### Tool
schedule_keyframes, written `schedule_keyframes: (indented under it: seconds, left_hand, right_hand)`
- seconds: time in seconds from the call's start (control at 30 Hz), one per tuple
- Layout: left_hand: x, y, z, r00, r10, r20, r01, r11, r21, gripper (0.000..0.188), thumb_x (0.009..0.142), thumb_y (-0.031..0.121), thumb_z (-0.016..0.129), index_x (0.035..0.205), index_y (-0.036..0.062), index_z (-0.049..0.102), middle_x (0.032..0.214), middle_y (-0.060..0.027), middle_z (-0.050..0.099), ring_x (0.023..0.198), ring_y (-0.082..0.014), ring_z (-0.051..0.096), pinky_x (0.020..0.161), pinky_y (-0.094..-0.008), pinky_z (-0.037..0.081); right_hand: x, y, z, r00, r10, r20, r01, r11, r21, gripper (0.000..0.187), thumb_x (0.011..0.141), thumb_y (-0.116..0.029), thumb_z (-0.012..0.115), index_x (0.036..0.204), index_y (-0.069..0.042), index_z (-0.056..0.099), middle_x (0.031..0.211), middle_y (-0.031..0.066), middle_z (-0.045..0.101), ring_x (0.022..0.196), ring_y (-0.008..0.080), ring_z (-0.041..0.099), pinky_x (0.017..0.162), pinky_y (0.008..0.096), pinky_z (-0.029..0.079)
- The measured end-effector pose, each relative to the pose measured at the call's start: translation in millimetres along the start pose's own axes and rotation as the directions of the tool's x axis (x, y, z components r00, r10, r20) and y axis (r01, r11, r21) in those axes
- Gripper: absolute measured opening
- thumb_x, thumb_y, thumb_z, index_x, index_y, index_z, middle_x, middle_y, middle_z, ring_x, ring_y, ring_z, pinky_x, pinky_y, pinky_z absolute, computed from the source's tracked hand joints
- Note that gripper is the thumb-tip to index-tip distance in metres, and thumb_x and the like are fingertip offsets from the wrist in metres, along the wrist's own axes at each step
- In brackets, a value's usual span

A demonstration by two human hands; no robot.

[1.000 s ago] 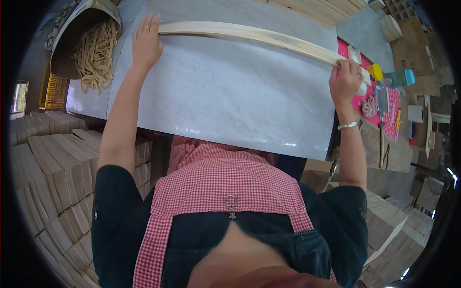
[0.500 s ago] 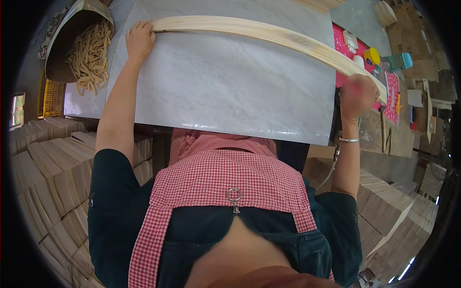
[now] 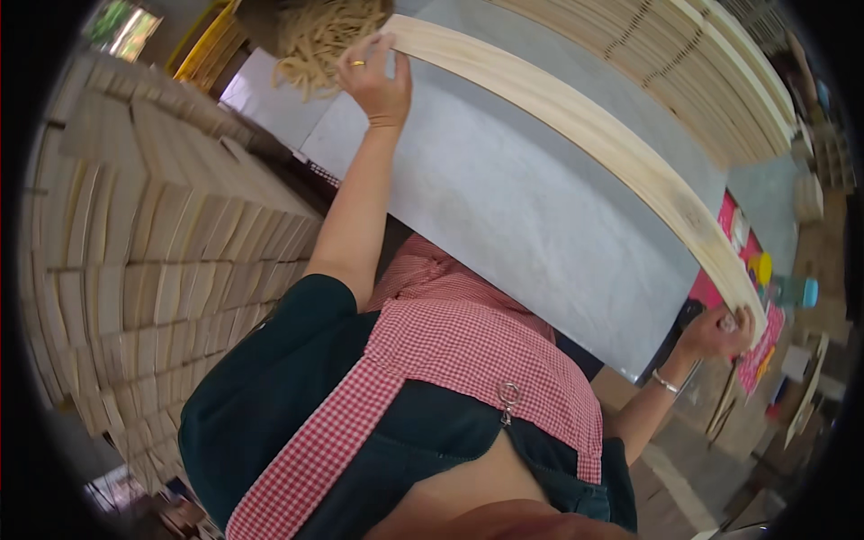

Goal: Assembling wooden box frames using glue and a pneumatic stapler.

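Observation:
A long pale wooden board (image 3: 576,130) with a dark knot near its right end spans from one of my hands to the other, above a grey marbled tabletop (image 3: 504,189). My left hand (image 3: 378,85), a ring on one finger, grips the far left end by its near edge. At the other end, my right hand (image 3: 717,333) has its fingers curled around the board near the tip. A bracelet sits on that wrist. Beside my left hand is a heap of tan strips (image 3: 328,36) in a bin.
Boards in a large stack (image 3: 666,63) lie at the back right. Tall piles of wooden pieces (image 3: 180,216) stand at left. A yellow crate (image 3: 216,40) is behind. Near my right hand are a pink cloth (image 3: 708,286), a yellow tub (image 3: 760,268) and a blue-lidded bottle (image 3: 796,291).
The whole view has turned, so the board and table now slant down to the right. Both hands still hold the board's ends. The stacked boards at the back show more.

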State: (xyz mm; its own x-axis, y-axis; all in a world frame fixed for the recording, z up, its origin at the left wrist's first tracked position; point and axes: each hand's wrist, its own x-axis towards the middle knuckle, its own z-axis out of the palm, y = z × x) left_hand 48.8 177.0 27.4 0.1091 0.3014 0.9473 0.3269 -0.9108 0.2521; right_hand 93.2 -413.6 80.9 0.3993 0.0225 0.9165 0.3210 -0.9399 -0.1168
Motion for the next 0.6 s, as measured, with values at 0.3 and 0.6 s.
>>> schedule_keyframes:
  seconds: [0.3, 0.6]
  left_hand:
    - [17.1, -42.9, -34.7, 0.992, 0.126, 0.032, -0.127, 0.991, 0.031, 0.028, 0.08, 0.021, 0.076, 0.107, 0.0154, 0.075, 0.11, 0.0, 0.07, 0.101, -0.022, 0.06, 0.098, -0.0391, 0.042]
    - [-4.7, -20.0, -35.6, 0.999, -0.011, 0.047, 0.009, 0.998, 0.055, 0.026, 0.08, 0.015, 0.074, 0.106, 0.0206, 0.076, 0.108, 0.0057, 0.068, 0.108, -0.0187, 0.053, 0.102, -0.0385, 0.036]
  right_hand:
    - [3.6, -19.1, 31.0, 0.999, -0.032, -0.032, 0.033, 0.999, 0.022, 0.023, 0.083, -0.001, 0.07, 0.104, -0.006, 0.059, 0.115, 0.0108, 0.066, 0.102, 0.0279, 0.06, 0.094, 0.037, 0.045]
    - [15.9, -34.0, 33.1, 0.992, 0.079, -0.096, -0.055, 0.97, 0.235, 0.027, 0.083, 0.0, 0.073, 0.101, -0.004, 0.055, 0.108, 0.011, 0.063, 0.1, 0.0266, 0.058, 0.092, 0.0345, 0.045]
